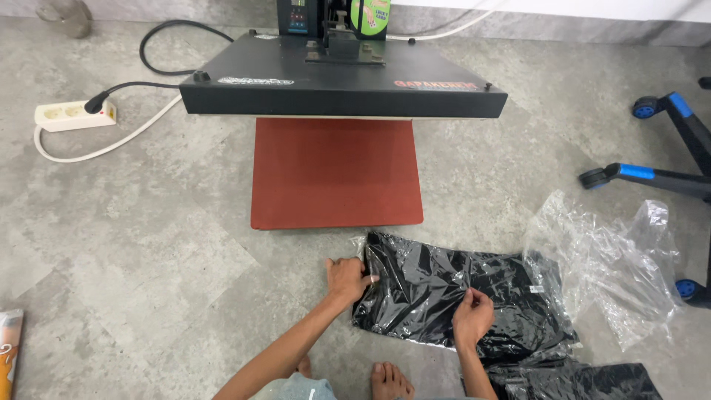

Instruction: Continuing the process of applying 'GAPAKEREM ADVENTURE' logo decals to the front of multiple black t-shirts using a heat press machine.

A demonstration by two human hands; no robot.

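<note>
Black fabric sealed in a clear plastic bag point(444, 296) lies on the grey floor point(148, 244) just in front of us, near the front edge of the red lower pad point(335, 172) of the heat press point(341, 81) but apart from it. Our left hand point(346, 279) grips the bag's left end, fingers curled over the edge of the plastic. Our right hand point(472, 315) pinches the film near the middle of the package, thumb and fingers closed on a small fold of it. We judge that we are at the unwrapping stage: both hands have hold of the wrapper, while the garment is still wholly inside. The next move, as we read it, calls for finding the bag's open end or flap and keeping the left end pinned so that the slippery film does not slide with the cloth.

The package is a flat rectangle. Its long axis runs left to right across our view, dipping slightly towards us at the right, so it lies roughly parallel to the front of the press. Which end is the mouth of the bag we cannot tell. An empty, crumpled clear bag point(607, 267) lies just to the right, touching or overlapping the package's far corner, and another dark bundle point(585, 381) sits close by our right forearm.
</note>
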